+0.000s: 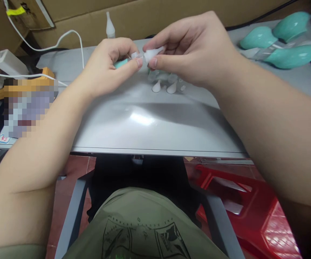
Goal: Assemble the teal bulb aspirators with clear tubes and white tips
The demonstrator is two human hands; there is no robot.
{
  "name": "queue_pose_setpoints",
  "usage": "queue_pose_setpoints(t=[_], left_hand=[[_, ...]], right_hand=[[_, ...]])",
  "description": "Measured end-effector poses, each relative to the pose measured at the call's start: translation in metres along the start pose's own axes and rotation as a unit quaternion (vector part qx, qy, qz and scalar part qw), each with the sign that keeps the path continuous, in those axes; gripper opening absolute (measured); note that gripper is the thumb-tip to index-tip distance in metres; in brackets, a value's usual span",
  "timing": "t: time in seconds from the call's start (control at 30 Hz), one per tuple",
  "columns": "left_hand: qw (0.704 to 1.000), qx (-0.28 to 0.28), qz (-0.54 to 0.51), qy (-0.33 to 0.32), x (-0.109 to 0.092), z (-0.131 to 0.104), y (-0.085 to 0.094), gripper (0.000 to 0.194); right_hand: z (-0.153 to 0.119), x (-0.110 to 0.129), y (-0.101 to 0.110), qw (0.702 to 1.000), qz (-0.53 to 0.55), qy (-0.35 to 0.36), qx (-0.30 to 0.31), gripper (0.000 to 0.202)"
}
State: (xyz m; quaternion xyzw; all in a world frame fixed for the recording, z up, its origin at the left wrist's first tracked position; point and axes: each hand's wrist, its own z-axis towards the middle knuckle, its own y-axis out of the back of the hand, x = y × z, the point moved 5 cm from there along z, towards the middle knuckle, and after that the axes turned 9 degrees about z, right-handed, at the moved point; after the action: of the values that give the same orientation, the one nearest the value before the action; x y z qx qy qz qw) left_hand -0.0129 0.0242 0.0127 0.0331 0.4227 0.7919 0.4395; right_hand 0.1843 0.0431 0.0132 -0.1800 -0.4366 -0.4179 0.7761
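Note:
Above the back half of the grey table, my left hand (114, 66) is closed round a small part with a clear end (137, 55). A bit of teal (121, 64) shows under its fingers; most of that part is hidden. My right hand (182, 48) pinches a white cone-shaped nozzle tip (152, 53) between thumb and fingers. The nozzle tip's narrow side meets or nearly meets the clear end; I cannot tell if they touch. Below my right hand, several small white teardrop-shaped tips (172, 87) and clear pieces lie on the table. Behind my left hand stands a white pointed nozzle (110, 27).
Several teal bulbs (292, 57) with clear necks lie at the right back. A white charger (9, 63) with cables and an orange object (46, 73) are at the left. Cardboard (144, 18) stands behind the grey table (155, 136). A red stool (252, 201) is below right.

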Motion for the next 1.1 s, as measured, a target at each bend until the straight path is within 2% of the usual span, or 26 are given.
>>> queue_pose_setpoints(t=[0.13,0.27,0.37,0.5,0.67,0.77,0.83,0.87,0.93,1.03,1.1], left_hand=[[1.0,-0.001,-0.002,0.006,-0.001,0.001,0.001,0.022],[1.0,-0.009,0.006,-0.021,-0.003,0.001,0.003,0.025],[0.999,0.0,0.001,-0.034,-0.003,0.001,0.002,0.037],[0.999,0.016,0.007,-0.038,-0.006,0.0,0.002,0.058],[0.999,0.025,0.02,-0.045,-0.009,0.001,0.005,0.049],[0.998,0.04,0.041,-0.033,-0.005,0.001,0.005,0.06],[0.997,0.045,0.048,-0.042,-0.005,0.0,0.006,0.066],[0.997,0.045,0.045,-0.049,-0.005,-0.001,0.006,0.065],[0.998,0.03,0.024,-0.058,-0.007,-0.003,0.008,0.048],[0.998,0.008,-0.009,-0.065,-0.011,-0.005,0.01,0.019],[0.998,0.005,-0.012,-0.065,-0.013,-0.005,0.01,0.014]], right_hand=[[0.001,-0.003,0.003,0.999,-0.037,0.009,0.016,0.029],[-0.002,-0.002,0.004,0.999,-0.033,0.004,0.014,0.024],[-0.004,0.0,0.005,1.0,-0.024,0.005,0.008,0.016],[-0.005,0.001,0.006,1.0,-0.026,0.014,0.003,0.015],[-0.005,-0.001,0.004,1.0,-0.008,0.014,0.015,0.018],[-0.006,0.003,0.006,0.998,-0.045,0.043,0.011,0.021],[-0.006,0.006,0.008,0.99,-0.12,0.074,0.021,0.019],[-0.006,0.008,0.009,0.982,-0.162,0.089,0.027,0.018],[-0.006,0.011,0.011,0.966,-0.232,0.113,0.036,0.016],[-0.005,0.014,0.015,0.949,-0.279,0.137,0.046,0.014],[-0.005,0.015,0.015,0.941,-0.298,0.152,0.055,0.013]])
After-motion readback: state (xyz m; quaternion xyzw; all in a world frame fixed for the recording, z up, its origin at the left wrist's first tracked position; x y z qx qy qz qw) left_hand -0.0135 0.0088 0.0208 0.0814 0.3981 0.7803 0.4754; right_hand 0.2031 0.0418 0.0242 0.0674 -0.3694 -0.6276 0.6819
